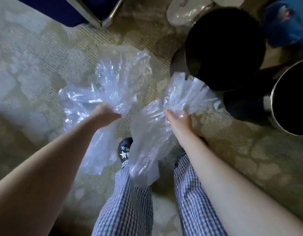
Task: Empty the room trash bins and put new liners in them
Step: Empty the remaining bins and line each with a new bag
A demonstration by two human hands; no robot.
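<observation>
A clear plastic liner (113, 79) is stretched between both hands above the carpet. My left hand (106, 114) grips one bunched part of it. My right hand (179, 121) grips another bunch (186, 96), whose free end fans out toward the bins. Loose plastic hangs down over my legs. A black round bin (224, 48) stands open just beyond my right hand, its inside dark. A second bin with a metal rim (275, 92) stands at the right edge.
A patterned beige carpet (36, 65) covers the floor. A blue furniture piece with a metal leg (89, 12) is at the top. A tied clear bag (186, 11) and a blue bag (287, 21) lie behind the bins. My dark shoe (124, 149) shows below the liner.
</observation>
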